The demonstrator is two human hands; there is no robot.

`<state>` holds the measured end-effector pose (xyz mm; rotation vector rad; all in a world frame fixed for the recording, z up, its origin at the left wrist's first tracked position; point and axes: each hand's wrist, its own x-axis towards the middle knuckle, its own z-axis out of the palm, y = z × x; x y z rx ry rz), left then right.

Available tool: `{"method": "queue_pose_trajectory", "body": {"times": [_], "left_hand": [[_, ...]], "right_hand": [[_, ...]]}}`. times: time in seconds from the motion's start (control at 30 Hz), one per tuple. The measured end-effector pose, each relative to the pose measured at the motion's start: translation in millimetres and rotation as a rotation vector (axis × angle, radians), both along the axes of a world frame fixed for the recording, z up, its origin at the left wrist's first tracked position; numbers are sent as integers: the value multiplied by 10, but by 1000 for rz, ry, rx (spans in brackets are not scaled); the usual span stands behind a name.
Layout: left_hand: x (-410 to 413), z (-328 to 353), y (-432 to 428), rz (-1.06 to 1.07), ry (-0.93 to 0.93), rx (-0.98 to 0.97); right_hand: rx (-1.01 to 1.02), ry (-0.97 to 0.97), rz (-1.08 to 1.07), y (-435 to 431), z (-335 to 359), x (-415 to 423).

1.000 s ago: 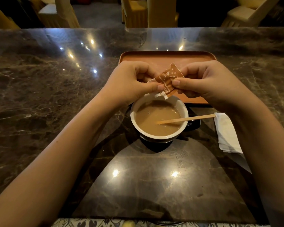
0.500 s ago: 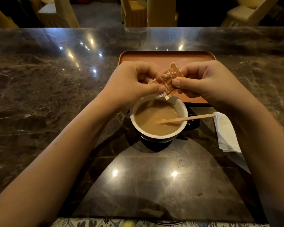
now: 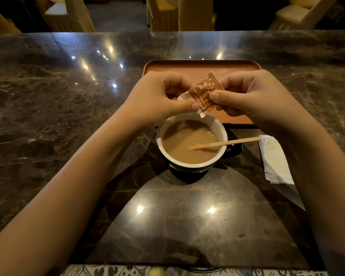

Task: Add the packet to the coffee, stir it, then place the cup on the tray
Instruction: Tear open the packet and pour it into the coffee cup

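A small brown packet [image 3: 204, 92] with white stars is pinched between both hands just above the far rim of the cup. My left hand [image 3: 157, 98] grips its left end, my right hand [image 3: 247, 94] its right end. The packet tilts, its white lower corner pointing down at the coffee. The cup [image 3: 191, 141] is white inside and dark outside, full of light-brown coffee, with its handle to the right. A wooden stir stick [image 3: 227, 142] leans in it, resting on the right rim. The orange tray [image 3: 187, 66] lies just behind the cup, partly hidden by my hands.
A folded white napkin [image 3: 275, 160] lies right of the cup under my right forearm. The dark marble counter [image 3: 68, 116] stretches wide to the left and far side. Covered chairs [image 3: 163, 12] stand beyond its far edge.
Both hands have kept their hold on the packet and lifted it slightly, so more of its face shows. The cup and stick have not moved.
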<state>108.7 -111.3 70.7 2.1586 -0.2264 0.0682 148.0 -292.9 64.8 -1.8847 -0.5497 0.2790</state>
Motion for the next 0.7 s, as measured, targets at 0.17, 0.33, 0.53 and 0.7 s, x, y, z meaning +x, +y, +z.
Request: {"method": "queue_pose_trajectory", "body": {"times": [0.17,0.33,0.53,0.7], "left_hand": [[3,-10,-14,13,6,2],[-2,-9,-8,12,21,-22],[-5,0,-8,98,37,-131],[-12,65,-61,142,6,-141]], "right_hand": [[-1,4,3,-14,-2,7],[13,11,3,-17,2,1],[101,118,-26,-37,-22,39],[50,94,-11,-87,14,38]]}}
